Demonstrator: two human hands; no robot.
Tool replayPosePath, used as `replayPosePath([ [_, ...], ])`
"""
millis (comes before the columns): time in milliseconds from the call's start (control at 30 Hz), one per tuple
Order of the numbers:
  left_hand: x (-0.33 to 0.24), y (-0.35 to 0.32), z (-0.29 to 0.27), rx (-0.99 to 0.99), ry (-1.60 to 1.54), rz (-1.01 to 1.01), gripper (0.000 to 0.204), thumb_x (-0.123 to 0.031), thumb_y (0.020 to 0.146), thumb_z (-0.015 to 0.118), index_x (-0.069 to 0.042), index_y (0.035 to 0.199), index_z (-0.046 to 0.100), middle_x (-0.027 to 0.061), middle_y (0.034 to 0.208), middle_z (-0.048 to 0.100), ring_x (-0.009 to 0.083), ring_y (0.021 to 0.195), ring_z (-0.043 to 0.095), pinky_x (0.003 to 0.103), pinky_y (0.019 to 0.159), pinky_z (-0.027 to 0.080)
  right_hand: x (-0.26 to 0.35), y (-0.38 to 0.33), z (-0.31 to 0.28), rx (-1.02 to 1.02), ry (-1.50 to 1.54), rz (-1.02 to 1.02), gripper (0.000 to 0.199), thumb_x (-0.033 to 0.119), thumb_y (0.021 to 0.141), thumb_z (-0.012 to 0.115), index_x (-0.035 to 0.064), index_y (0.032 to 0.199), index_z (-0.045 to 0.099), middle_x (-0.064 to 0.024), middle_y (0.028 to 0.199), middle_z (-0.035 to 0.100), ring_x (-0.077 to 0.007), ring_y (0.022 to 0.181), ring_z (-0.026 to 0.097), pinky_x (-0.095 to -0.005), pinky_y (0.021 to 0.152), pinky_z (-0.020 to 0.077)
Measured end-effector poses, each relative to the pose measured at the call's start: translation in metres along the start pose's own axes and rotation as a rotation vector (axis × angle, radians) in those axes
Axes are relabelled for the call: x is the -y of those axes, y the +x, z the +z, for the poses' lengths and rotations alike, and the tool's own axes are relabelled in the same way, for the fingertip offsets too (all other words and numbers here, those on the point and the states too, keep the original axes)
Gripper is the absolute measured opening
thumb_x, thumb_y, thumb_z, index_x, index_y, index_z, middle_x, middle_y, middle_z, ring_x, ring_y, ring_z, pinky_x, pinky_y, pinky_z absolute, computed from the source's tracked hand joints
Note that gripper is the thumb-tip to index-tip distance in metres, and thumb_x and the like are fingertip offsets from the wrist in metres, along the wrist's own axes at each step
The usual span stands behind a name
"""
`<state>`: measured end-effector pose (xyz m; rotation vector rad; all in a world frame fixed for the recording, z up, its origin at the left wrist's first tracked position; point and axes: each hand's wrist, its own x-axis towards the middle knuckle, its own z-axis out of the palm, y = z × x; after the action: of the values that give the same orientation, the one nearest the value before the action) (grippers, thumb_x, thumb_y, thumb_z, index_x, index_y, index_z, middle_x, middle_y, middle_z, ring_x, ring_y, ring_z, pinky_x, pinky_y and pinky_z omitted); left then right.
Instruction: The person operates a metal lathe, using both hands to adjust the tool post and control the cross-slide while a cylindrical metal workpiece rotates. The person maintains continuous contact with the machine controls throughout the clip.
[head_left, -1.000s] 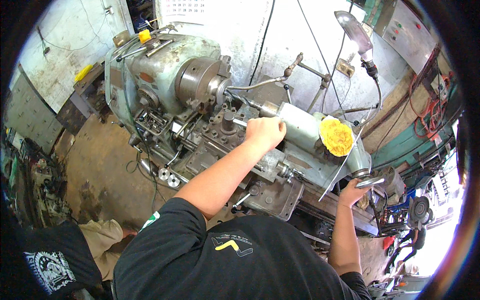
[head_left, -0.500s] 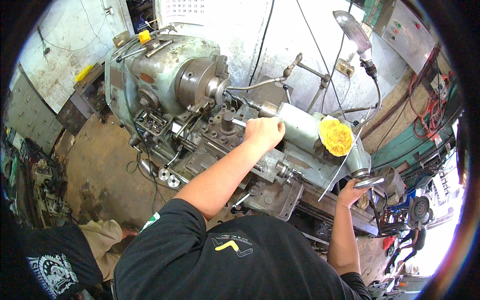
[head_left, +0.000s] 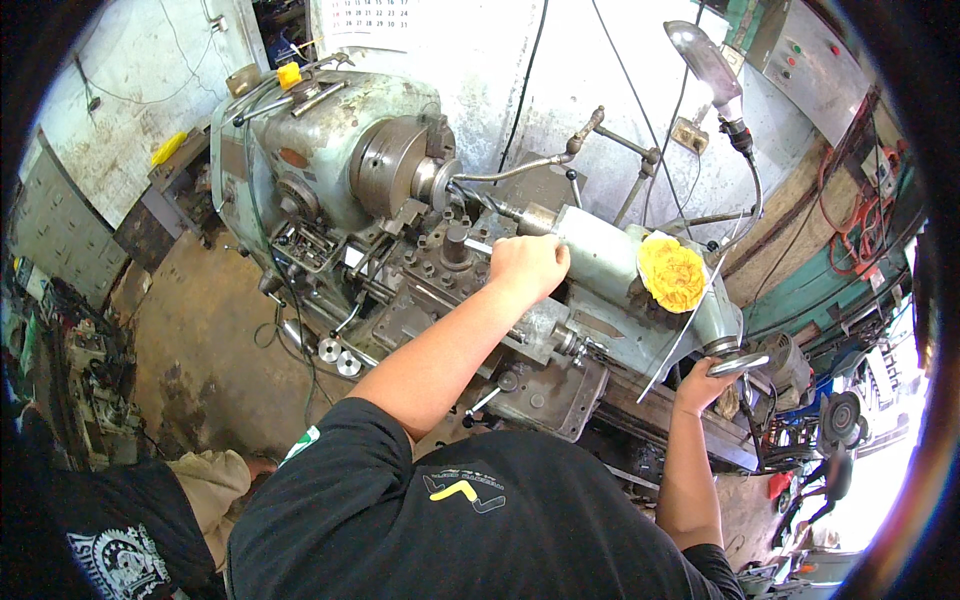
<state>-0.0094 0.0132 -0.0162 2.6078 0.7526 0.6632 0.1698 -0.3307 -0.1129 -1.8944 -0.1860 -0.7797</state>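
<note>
A metal lathe stands before me, its chuck [head_left: 385, 168] gripping a round metal workpiece [head_left: 436, 183]. A drill bit [head_left: 482, 200] reaches from the tailstock [head_left: 600, 240] toward the workpiece, its tip at or in the face. My left hand [head_left: 530, 266] is closed in front of the tailstock's spindle end; the fingers curl out of sight, so what they hold is hidden. At the tailstock's right end, my right hand [head_left: 702, 386] grips the rim of a shiny handwheel [head_left: 738, 365]. The tool post [head_left: 456, 246] lies left of my left hand.
A yellow cloth [head_left: 671, 274] rests on the tailstock beside a thin rod. A lit work lamp [head_left: 712, 70] and a jointed pipe [head_left: 575, 145] rise behind the lathe. Two metal discs [head_left: 338, 355] lie below the carriage. Another person [head_left: 120, 520] is at lower left.
The chuck's jaws show at a different angle. The person at lower left has shifted slightly, and a distant person at right has moved. Both my hands stay in place.
</note>
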Motion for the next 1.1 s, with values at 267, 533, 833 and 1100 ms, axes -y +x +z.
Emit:
replayPosePath([
  [267,0.000,0.000,0.000,-0.002,0.004,-0.001,0.038,-0.042,0.098,0.056,-0.011,0.083,0.072,0.0167,0.079,0.074,0.0396,0.077,0.073,0.053,0.075,0.056,-0.061,-0.006,0.003,0.080,-0.084,-0.136,0.088,0.008,0.095,0.059,-0.0079,0.162,0.004,-0.0317,0.150,0.044,-0.0391,0.136,0.049,-0.0445,0.118,0.0364],
  [533,-0.001,0.000,-0.001,0.019,0.021,-0.010,0.037,-0.039,0.097,0.056,-0.011,0.087,0.076,0.0166,0.081,0.075,0.0374,0.080,0.074,0.052,0.078,0.056,-0.117,-0.010,-0.011,0.458,-0.136,-0.199,0.086,0.014,0.093,0.069,-0.0155,0.151,0.012,-0.0225,0.125,0.056,-0.0362,0.124,0.056,-0.0436,0.115,0.0388],
  [833,-0.001,0.000,0.000,0.021,0.011,-0.016,0.038,-0.042,0.099,0.054,-0.011,0.086,0.073,0.0172,0.082,0.074,0.0396,0.080,0.073,0.053,0.076,0.057,-0.077,-0.017,-0.049,0.481,-0.265,-0.277,0.070,0.023,0.095,0.071,-0.0091,0.147,0.037,-0.0269,0.143,0.048,-0.0394,0.137,0.047,-0.0481,0.117,0.0368],
  [1100,-0.002,0.002,-0.001,0.035,-0.007,-0.040,0.039,-0.042,0.098,0.055,-0.011,0.088,0.074,0.0170,0.083,0.075,0.0390,0.081,0.073,0.052,0.078,0.056,-0.003,0.079,-0.062,0.125,0.710,0.754,0.043,0.036,0.102,0.064,0.0035,0.129,0.054,-0.0134,0.115,0.059,-0.0285,0.107,0.059,-0.0423,0.097,0.0504],
])
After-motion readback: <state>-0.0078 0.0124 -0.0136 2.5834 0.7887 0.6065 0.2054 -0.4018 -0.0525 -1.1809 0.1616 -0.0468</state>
